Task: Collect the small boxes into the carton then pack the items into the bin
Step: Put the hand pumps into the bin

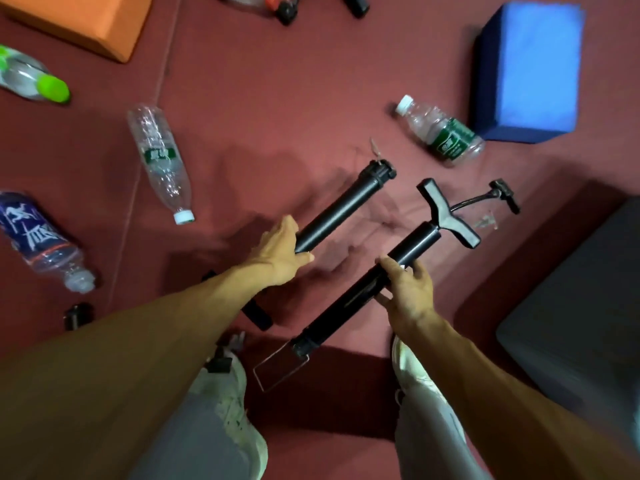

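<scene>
I stand on a dark red mat and hold two black hand pumps. My left hand (278, 252) grips the barrel of one black pump (343, 209), whose far end points up and to the right. My right hand (407, 287) grips the barrel of a second black pump (412, 242) with a T-shaped handle (448, 214), a hose with a nozzle (504, 195) and a wire foot bracket (280, 367) near my shoes. No carton or bin shows in the head view.
Plastic bottles lie around: a clear one (161, 161), a green-labelled one (441, 131), a blue-labelled one (43, 239), a green-capped one (33, 77). A blue foam block (530, 71) is at the right, an orange block (79, 22) top left, a grey pad (581, 299) lower right.
</scene>
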`<state>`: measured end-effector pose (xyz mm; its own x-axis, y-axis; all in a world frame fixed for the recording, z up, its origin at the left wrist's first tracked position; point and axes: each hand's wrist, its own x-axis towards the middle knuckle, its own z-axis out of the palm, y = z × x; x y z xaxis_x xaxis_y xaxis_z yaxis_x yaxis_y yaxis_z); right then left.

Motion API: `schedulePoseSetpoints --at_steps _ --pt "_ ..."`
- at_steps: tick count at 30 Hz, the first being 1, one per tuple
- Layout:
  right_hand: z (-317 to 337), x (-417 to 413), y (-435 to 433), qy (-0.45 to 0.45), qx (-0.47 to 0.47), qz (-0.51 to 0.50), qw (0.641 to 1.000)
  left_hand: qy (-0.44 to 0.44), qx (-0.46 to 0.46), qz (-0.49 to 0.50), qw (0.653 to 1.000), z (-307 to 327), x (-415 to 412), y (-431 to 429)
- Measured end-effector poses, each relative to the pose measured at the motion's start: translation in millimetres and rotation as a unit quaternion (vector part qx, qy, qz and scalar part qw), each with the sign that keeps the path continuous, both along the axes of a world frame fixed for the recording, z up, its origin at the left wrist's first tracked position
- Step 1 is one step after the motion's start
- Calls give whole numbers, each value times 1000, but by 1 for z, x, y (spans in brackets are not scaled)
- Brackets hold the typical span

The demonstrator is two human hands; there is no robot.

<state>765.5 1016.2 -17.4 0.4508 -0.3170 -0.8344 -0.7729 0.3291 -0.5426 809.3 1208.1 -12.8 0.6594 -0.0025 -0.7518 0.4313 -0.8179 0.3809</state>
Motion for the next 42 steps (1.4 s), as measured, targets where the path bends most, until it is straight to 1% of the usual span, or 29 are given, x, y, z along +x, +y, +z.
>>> schedulePoseSetpoints --at_steps 3,8,10,13,16,18,20,24,27,30,33,36,40,42 --pt "57 7 -4 -27 1 -3 1000 44 -65 80 994 58 5 3" --pt "169 28 -10 -73 -58 -8 996 80 -140 131 978 168 27 1" --pt "207 32 -19 -80 -68 -12 994 75 -161 120 977 215 36 -9" --pt "250 36 -42 -95 -47 -20 994 60 -192 108 973 269 44 -38" --pt "276 34 -83 -105 -24 -40 993 66 -210 74 973 295 45 -85" --pt "287 24 -126 -114 -3 -64 991 73 -227 33 971 309 40 -132" --pt "297 12 -178 -114 17 -81 990 77 -242 12 967 318 33 -188" --pt "307 -32 -293 -90 13 -93 991 104 -248 -29 963 324 13 -308" --pt "301 -69 -373 -52 -6 -91 994 127 -227 -50 964 318 -1 -391" --pt "282 -94 -435 -18 -34 -100 994 148 -201 -75 965 304 -11 -453" --pt "255 -111 -477 5 -47 -89 995 143 -175 -105 968 274 -14 -497" --pt "222 -117 -507 17 -39 -67 997 119 -149 -125 974 235 -17 -528" --pt "165 -113 -532 35 -44 -21 998 93 -124 -130 979 172 -20 -557" --pt "146 -110 -536 33 -56 4 998 77 -104 -142 981 153 -18 -560"
